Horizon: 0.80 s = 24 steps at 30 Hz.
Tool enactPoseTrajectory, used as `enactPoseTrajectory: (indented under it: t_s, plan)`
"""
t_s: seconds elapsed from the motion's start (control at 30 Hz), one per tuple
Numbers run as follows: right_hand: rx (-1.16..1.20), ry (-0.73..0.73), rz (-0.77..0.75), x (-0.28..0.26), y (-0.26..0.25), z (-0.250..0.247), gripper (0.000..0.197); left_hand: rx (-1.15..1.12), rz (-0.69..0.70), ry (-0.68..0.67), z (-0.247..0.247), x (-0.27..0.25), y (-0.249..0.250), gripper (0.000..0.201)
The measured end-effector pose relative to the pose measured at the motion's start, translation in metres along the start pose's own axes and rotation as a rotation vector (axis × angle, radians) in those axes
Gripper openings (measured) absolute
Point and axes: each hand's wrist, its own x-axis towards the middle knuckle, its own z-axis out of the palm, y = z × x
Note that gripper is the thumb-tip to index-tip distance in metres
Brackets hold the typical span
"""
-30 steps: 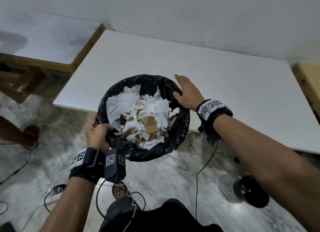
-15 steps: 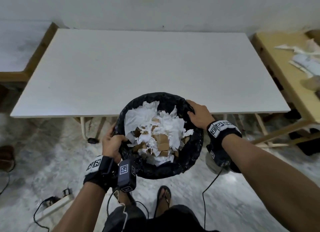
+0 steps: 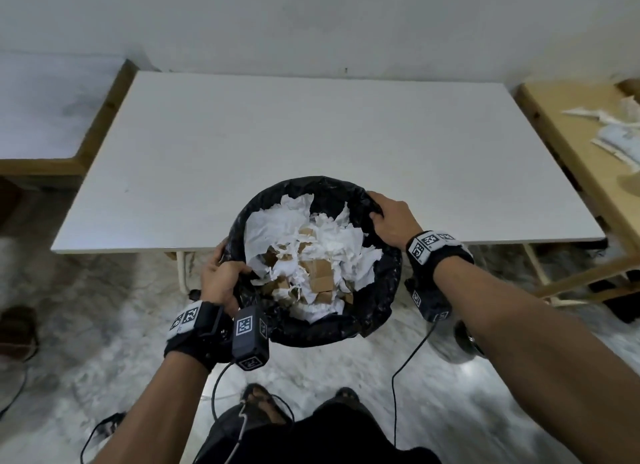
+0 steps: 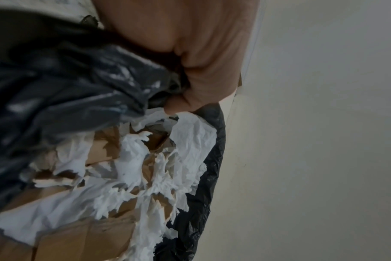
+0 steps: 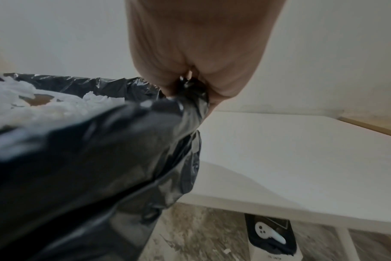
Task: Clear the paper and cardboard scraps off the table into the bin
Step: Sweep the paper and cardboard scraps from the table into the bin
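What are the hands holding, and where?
Both hold the bin by its bag-covered rim: left hand at the near-left edge, right hand at the far-right edge.

Left hand (image 3: 221,280) and right hand (image 3: 391,221) are both clenched, arms extended forward.

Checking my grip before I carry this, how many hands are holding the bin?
2. The left hand grips the bin rim on its near left; the right hand grips its far right.
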Motion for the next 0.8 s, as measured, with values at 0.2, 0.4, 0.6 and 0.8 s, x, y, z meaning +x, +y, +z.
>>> enactPoseTrajectory:
  t_s: [0.2, 0.4, 0.6, 0.8]
  plan:
    - [0.027, -0.015, -0.084, 0.051, -0.076, 0.033, 0.047, -0.034, 0.042, 0.053, -0.056, 0.036, 0.049, 0.075]
    - [0.118, -0.045, -0.093, 0.125, -0.135, 0.066, 0.05, -0.087, 0.075, 0.194, -0.113, 0.069, 0.089, 0.071]
    - [0.062, -0.047, -0.151, 0.234, -0.17, 0.093, 0.04, -0.12, 0.091, 0.34, -0.148, 0.116, 0.117, 0.071]
    - [-0.149, -0.189, -0.256, 0.352, -0.192, 0.129, 0.04, -0.147, 0.067, 0.45, -0.153, 0.161, 0.137, 0.075]
